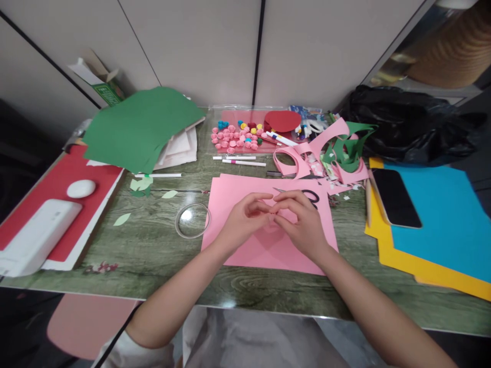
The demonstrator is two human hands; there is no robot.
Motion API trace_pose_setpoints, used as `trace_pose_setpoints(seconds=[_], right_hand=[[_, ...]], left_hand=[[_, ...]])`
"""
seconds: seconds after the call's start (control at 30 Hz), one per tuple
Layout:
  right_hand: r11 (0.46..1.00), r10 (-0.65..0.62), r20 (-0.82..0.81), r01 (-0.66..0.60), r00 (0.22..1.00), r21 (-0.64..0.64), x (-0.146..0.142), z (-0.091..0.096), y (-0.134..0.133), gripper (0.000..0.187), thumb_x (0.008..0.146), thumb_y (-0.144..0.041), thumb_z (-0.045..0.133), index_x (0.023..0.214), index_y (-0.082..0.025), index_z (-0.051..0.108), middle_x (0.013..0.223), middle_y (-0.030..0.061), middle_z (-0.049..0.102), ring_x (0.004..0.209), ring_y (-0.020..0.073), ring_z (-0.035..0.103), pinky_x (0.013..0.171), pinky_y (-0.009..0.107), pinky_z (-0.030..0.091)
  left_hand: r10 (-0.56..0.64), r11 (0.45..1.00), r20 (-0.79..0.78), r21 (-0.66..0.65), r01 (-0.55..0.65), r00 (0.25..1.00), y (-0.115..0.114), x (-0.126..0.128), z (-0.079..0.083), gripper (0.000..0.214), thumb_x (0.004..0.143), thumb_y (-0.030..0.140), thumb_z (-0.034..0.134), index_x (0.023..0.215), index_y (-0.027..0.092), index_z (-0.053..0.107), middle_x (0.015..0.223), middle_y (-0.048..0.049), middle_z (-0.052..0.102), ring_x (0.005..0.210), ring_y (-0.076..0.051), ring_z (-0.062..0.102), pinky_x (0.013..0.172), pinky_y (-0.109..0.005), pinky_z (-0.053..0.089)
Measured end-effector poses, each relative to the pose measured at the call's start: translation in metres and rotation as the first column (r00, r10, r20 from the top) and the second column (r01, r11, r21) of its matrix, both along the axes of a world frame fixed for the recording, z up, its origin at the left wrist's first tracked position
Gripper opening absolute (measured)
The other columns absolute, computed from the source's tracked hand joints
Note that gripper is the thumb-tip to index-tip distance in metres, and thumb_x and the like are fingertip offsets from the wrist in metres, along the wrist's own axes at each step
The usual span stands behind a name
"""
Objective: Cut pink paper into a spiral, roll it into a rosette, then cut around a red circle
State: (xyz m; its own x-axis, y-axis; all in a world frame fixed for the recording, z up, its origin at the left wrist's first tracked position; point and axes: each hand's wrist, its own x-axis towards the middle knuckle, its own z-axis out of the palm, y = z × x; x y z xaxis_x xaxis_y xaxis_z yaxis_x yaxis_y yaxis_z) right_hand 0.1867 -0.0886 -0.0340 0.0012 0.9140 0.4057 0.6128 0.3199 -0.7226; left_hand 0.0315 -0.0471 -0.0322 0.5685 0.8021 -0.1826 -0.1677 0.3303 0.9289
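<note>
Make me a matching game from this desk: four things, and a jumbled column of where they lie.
1. Scissors
2. Phone
3. Tape
4. Green sheets

A. Across the blue paper's edge
B. At the desk's back left
C. Partly hidden by the right hand
D. At the pink paper's left edge

Pairs: 1-C, 2-A, 3-D, 4-B

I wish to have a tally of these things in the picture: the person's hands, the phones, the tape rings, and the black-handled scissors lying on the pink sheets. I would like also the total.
Hands: 2 (left hand, right hand)
Phone: 1
Tape ring: 1
Black-handled scissors: 1, partly hidden
Total: 5
</note>
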Motion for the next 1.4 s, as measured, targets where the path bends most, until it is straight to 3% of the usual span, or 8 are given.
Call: trace_pose_setpoints(seconds=[0.47,0.77,1.07,1.4], right_hand=[[0.999,0.029,-0.047,-0.03,0.998,-0.027,-0.003,0.005,0.0,0.017,0.072,-0.01,0.063,0.068,-0.023,0.054,0.088,0.0012,0.056,0.088,0.0193,0.056,0.078,0.038,0.048],[0.996,0.086,-0.008,-0.086,0.996,-0.004,0.0,0.004,-0.001,0.016,0.078,-0.013,0.061,0.087,-0.027,0.063,0.092,0.0018,0.059,0.091,0.0193,0.057,0.082,0.039,0.048],[0.993,0.121,0.044,-0.122,0.992,0.006,0.001,-0.004,0.001,0.028,0.085,-0.012,0.051,0.1,-0.031,0.066,0.096,0.0033,0.06,0.094,0.0195,0.057,0.082,0.039,0.048],[0.999,-0.006,-0.008,0.006,1.0,-0.038,0.001,0.001,0.001,0.011,0.075,-0.014,0.064,0.074,-0.024,0.06,0.092,0.0019,0.057,0.09,0.0195,0.058,0.081,0.038,0.047]], left_hand=[[-0.005,0.997,0.026,-0.077,0.007,1.0,-0.003,0.002,0.004,0.038,0.067,0.018,0.072,0.102,0.018,0.058,0.077,-0.0014,0.065,0.077,-0.015,0.06,0.073,-0.029,0.047],[0.037,0.997,0.044,-0.073,-0.034,0.998,0.002,-0.003,0.003,0.037,0.069,0.016,0.069,0.104,0.016,0.057,0.075,-0.0005,0.064,0.068,-0.012,0.059,0.068,-0.026,0.046],[0.089,0.992,-0.119,0.105,-0.076,0.989,0.001,-0.002,0.003,0.036,0.07,0.017,0.067,0.105,0.019,0.056,0.081,-0.002,0.066,0.077,-0.015,0.062,0.08,-0.032,0.045],[0.033,0.999,-0.068,0.03,-0.031,0.997,-0.001,0.0,0.001,0.038,0.071,0.019,0.068,0.107,0.018,0.055,0.083,-0.0037,0.066,0.08,-0.016,0.061,0.075,-0.031,0.049]])
